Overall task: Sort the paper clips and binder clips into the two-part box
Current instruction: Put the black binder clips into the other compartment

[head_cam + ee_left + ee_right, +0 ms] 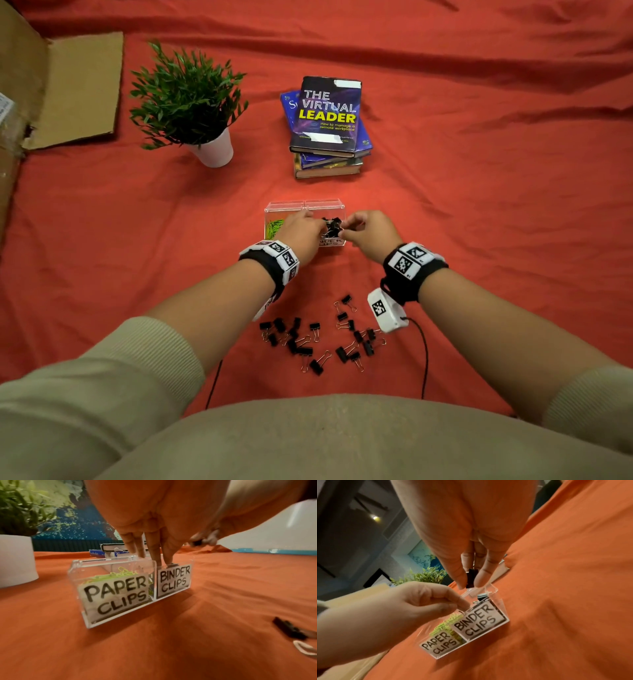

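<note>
A clear two-part box (287, 206) stands on the red cloth, labelled PAPER CLIPS on the left and BINDER CLIPS (175, 581) on the right. Green paper clips (120, 573) fill the left part and black binder clips (331, 226) lie in the right part. My left hand (320, 224) reaches into the binder part, its fingertips (169, 559) pinching a clip at the rim. Over the same part, my right hand (470, 584) pinches a black binder clip (471, 578) between thumb and finger. Several loose binder clips (301, 342) lie near me.
A stack of books (329, 126) lies behind the box, and a potted plant (214, 150) stands at the back left. Flattened cardboard (75, 92) covers the far left. Two thin black cables (425, 359) run across the cloth by the loose clips.
</note>
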`<state>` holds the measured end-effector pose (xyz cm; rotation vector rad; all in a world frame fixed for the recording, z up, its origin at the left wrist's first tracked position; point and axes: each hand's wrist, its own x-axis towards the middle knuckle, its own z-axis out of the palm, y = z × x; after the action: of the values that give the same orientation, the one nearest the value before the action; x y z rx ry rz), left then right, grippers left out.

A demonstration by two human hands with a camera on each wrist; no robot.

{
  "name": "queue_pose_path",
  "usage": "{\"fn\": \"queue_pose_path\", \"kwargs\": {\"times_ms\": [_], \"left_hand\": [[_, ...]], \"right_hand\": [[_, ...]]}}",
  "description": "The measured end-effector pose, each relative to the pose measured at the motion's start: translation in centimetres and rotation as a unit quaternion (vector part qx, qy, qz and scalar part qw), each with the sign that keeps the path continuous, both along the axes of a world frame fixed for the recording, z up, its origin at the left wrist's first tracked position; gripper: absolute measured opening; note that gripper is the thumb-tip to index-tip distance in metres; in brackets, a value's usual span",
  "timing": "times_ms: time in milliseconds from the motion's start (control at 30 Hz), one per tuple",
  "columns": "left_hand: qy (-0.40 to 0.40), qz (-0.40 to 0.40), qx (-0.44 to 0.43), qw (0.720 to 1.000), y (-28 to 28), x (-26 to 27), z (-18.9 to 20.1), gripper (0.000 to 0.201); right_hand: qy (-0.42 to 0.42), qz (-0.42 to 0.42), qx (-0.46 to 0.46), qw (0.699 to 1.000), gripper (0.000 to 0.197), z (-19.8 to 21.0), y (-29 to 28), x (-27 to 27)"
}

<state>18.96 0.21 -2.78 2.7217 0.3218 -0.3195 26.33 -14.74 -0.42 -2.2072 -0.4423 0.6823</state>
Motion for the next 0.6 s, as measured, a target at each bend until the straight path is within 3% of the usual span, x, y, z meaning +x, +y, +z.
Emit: {"fn": "queue_pose_path", "kwargs": {"times_ms": [133, 333, 433, 600], "left_hand": [[-0.078, 0.0, -0.018, 0.997, -0.3, -2.8, 0.8, 0.028], [-0.091, -0.007, -0.038, 0.995, -0.5, -9.5, -0.1, 0.02], [-0.034, -0.008, -0.066, 0.997, -0.5, -12.2, -1.1, 0.022], [0.063, -0.079, -0.083, 0.991, -1.8, -14.8, -2.0, 0.053]], "right_hand": [[-0.079, 0.075, -0.066, 0.992, 0.018, 0.4, 2.0, 0.5], [-0.134, 0.167, -0.082, 0.973, 0.02, -0.2, 1.1, -1.6], [-0.098, 0.286, -0.146, 0.942, 0.023, -1.3, -1.3, -4.2], [-0.085, 0.399, -0.247, 0.879, 0.06, -3.4, -4.9, -7.7]]}}
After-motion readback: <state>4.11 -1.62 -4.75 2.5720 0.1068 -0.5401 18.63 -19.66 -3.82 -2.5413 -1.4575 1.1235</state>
